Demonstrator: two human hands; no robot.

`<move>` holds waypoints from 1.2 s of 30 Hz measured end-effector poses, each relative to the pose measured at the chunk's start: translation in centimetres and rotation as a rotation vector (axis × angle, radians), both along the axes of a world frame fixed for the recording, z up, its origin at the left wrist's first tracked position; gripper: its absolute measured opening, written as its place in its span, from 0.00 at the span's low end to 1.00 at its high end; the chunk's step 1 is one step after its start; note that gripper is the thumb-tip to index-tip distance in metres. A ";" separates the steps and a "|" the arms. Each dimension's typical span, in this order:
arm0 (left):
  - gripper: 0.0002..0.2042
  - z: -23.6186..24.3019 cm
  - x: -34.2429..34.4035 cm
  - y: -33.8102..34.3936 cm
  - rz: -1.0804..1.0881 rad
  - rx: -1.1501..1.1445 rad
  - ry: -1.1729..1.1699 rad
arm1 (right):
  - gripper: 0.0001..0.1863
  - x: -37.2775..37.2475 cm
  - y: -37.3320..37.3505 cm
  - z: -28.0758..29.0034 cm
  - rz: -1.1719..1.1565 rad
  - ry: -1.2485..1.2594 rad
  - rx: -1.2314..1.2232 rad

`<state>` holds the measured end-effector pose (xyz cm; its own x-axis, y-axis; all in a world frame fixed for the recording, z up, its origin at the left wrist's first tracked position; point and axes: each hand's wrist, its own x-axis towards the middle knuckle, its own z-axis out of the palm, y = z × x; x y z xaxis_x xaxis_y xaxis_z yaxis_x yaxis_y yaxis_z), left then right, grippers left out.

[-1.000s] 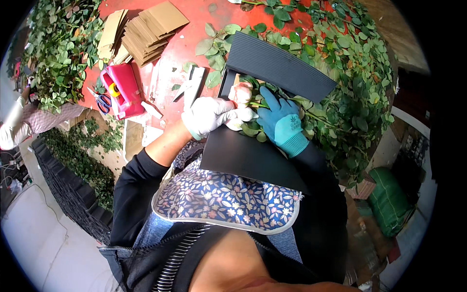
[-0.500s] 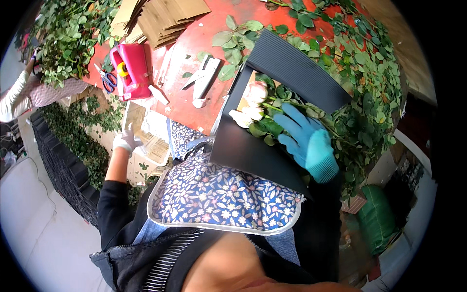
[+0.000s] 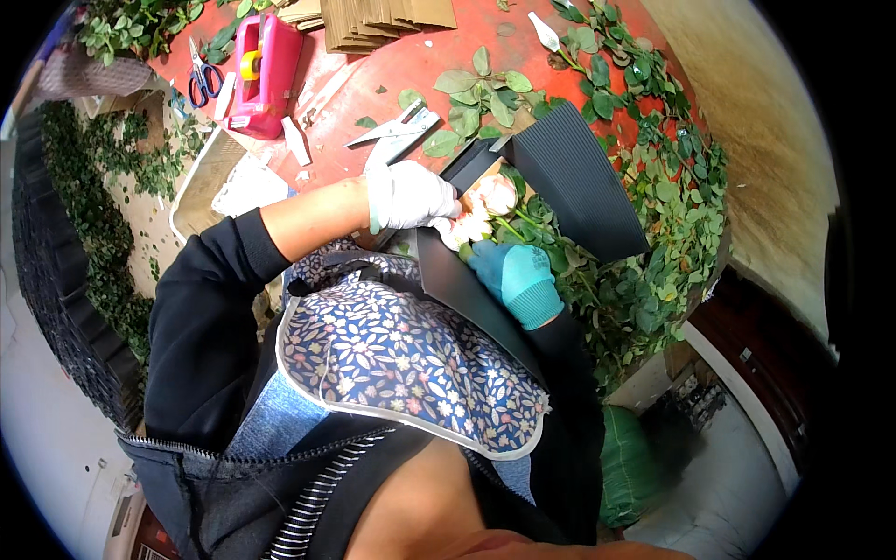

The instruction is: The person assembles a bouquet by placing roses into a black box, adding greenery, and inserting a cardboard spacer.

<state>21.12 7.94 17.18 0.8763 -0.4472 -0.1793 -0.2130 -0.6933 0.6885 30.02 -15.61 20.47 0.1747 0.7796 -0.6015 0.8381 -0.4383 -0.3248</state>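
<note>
Pale pink roses (image 3: 495,193) lie with leafy stems (image 3: 537,229) inside an opened black corrugated wrapper. Its far flap (image 3: 579,182) stands raised behind the stems, and the near panel (image 3: 467,285) rests against my apron. My left hand (image 3: 411,196), in a white glove, is closed at the left side of the blooms, fingertips on the petals. Curled round the lower side of the bunch is my right hand (image 3: 516,278), in a blue glove; its fingertips are partly hidden by the flowers. Brown card (image 3: 482,175) shows beneath the blooms.
On the red table (image 3: 373,70) are a white cutting tool (image 3: 401,135), a pink tape dispenser (image 3: 266,79), scissors (image 3: 203,79) and stacked brown cardboard (image 3: 378,21). Cut foliage (image 3: 667,219) covers the right side. A pale basket (image 3: 201,177) stands at the left.
My left hand has swung from the left, away from the wrapper, onto the rose heads. My right hand has moved left and curled its spread fingers. The view has shifted.
</note>
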 end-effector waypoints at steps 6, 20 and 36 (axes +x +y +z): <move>0.07 0.6 -0.5 0.5 -0.043 0.025 -0.136 | 0.15 -0.6 0.0 0.2 -0.078 -0.034 -0.043; 0.09 4.0 -5.4 8.4 0.387 0.323 -0.041 | 0.10 -0.3 -0.6 1.2 -0.075 -0.016 -0.006; 0.15 3.2 -10.0 7.5 0.437 0.370 0.480 | 0.12 -0.4 -0.4 1.0 -0.021 -0.008 -0.016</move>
<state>11.16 15.47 20.34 0.7481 0.0883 -0.6577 0.4005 -0.8504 0.3414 29.64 -15.99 21.45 0.1961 0.7658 -0.6125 0.8310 -0.4614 -0.3108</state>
